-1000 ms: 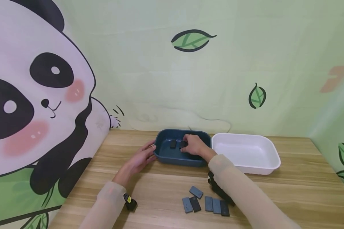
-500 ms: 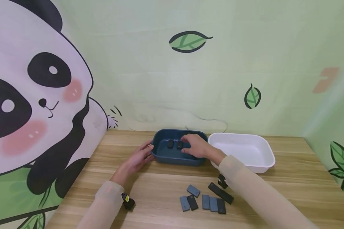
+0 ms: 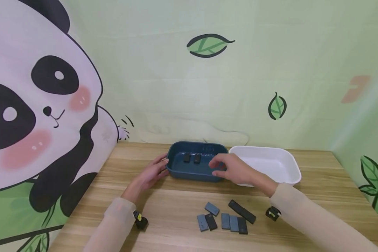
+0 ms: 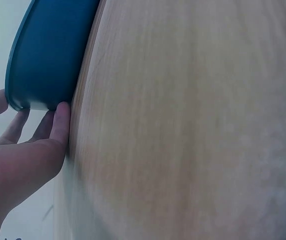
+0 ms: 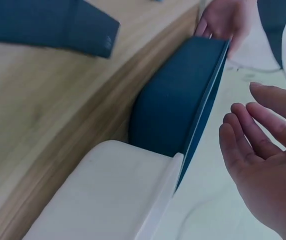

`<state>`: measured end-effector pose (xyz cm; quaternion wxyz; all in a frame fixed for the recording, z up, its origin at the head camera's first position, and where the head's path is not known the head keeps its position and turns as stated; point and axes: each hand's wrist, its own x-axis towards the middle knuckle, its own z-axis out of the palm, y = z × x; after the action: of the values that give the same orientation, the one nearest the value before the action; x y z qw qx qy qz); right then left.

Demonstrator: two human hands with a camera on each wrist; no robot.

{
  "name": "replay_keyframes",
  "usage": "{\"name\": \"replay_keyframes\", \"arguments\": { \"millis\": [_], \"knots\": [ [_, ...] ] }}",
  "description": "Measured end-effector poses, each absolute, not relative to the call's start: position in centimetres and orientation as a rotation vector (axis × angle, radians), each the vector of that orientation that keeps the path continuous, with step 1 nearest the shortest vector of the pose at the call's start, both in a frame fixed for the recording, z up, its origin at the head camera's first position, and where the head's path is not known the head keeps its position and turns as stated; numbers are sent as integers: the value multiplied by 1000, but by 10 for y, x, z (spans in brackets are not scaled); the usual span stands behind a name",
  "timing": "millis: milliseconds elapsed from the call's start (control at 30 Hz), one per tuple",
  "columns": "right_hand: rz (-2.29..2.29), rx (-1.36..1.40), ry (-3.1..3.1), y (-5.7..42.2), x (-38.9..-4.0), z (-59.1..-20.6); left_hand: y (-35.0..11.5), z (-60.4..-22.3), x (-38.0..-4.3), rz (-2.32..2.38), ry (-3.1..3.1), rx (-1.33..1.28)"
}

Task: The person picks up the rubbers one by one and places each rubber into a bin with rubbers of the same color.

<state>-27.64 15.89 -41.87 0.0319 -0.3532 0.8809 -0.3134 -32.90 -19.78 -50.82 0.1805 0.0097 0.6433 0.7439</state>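
Observation:
My left hand (image 3: pixel 152 172) rests against the left end of a dark blue plastic tub (image 3: pixel 192 175), its fingertips touching the outer wall. My right hand (image 3: pixel 231 167) hovers over the tub's right end, fingers loosely bent and nothing between them; the right wrist view shows that same hand (image 5: pixel 263 155) apart from both tubs. Inside the blue tub lie two small black blocks (image 3: pixel 197 158), side by side. On the table in front are several flat rectangular blocks, some blue-grey (image 3: pixel 212 208), some black (image 3: pixel 211 222). A longer black bar (image 3: pixel 242 211) lies slantwise beside them.
A white tub (image 3: pixel 271 168) stands directly right of the blue one, with my right forearm passing in front of it. Both sit on a wooden table (image 3: pixel 170 217) near its back edge, before a wall with printed panda and leaf pictures.
My right hand has let go of a black block in the blue tub and drawn back to the right, rising over the tub's right end. The left hand stays against the tub.

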Motion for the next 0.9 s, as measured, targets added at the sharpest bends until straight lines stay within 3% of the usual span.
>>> {"name": "replay_keyframes", "arguments": {
  "millis": [367,900],
  "knots": [
    [-938,-1185,2567,191,-221,-437,-199,-508,-328,2107,1800,51],
    [-664,-1205,2658,223,-203,-471,-200,-507,-329,2097,1795,50]
  ]
}}
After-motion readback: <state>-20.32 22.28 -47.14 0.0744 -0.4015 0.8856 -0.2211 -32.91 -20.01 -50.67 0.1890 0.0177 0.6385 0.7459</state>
